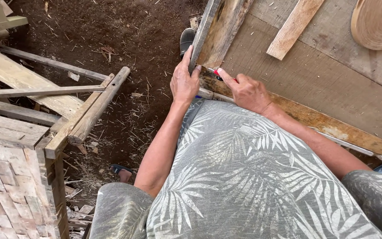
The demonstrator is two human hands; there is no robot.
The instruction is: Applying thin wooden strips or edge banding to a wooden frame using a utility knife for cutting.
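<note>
Left hand (183, 82) is gripping the plank (217, 33) end w/ fingers wrapped; right hand (246, 90) is pinching a red pencil (218, 74) against the workbench (332, 84).

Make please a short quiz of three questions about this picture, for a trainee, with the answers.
1. True or false: the left hand grips the end of the plank.
2. What does the right hand hold? A) a hammer B) a red pen C) a saw
3. Fill in: at the top right of the bench lies a round woven ____.

Key
1. True: its fingers curl over the plank's near end.
2. B: the red pen is pinched in the fingers, with its tip near the plank's end.
3. Disc, pale and only partly in view.
</note>
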